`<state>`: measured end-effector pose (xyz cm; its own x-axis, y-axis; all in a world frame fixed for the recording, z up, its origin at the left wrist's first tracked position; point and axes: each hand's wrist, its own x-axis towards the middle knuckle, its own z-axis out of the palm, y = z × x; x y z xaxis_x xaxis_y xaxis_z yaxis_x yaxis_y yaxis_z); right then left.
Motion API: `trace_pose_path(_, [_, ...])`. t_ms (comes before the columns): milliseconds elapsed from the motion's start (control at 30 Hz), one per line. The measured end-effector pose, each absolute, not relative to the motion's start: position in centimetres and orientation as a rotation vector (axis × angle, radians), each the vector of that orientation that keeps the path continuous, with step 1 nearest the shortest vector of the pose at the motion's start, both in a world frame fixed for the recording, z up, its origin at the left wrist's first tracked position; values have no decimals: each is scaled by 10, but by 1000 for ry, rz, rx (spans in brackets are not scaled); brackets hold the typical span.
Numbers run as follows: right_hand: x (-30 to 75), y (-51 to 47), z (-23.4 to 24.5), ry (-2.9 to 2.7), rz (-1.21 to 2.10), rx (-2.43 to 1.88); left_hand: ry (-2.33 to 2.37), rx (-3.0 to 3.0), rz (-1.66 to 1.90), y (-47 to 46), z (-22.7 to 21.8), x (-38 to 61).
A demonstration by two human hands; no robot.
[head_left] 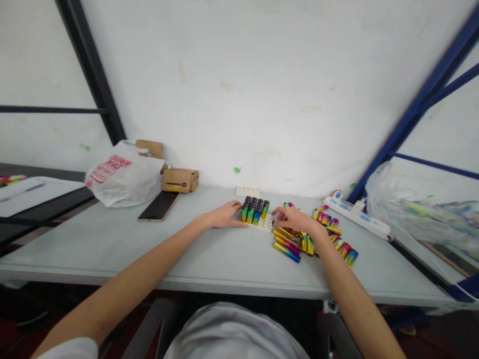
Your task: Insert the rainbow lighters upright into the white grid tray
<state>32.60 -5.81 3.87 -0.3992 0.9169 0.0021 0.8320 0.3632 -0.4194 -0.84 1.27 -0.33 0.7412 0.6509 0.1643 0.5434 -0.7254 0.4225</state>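
Note:
A white tray (pixel 266 224) in the middle of the grey table (pixel 209 254) holds several upright rainbow-coloured lighters (pixel 255 210) with black tops. My left hand (pixel 225 215) rests against the tray's left side, fingers curled on its edge. Just right of the tray, my right hand (pixel 295 219) hovers above a loose pile of rainbow lighters (pixel 310 237), its fingers bent in a pinch; what they hold is too small to make out.
A second white tray (pixel 247 191) lies by the wall. A white power strip (pixel 357 214) and a clear plastic bag (pixel 419 212) are at the right. At the left sit a phone (pixel 159 205), small cardboard boxes (pixel 180 180) and a white shopping bag (pixel 123 179).

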Motion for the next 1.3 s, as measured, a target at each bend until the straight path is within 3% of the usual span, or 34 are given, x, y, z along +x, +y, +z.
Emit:
trace_pose_path(333, [320, -51, 38, -2281, 178, -1413, 911, 2623, 432, 12, -2, -9])
trace_pose_path(600, [308, -57, 33, -2226, 370, -1320, 933, 2639, 421, 15, -5, -10])
trace_pose_path(1300, [290, -59, 36, -1890, 91, -1543, 926, 2627, 419, 12, -3, -9])
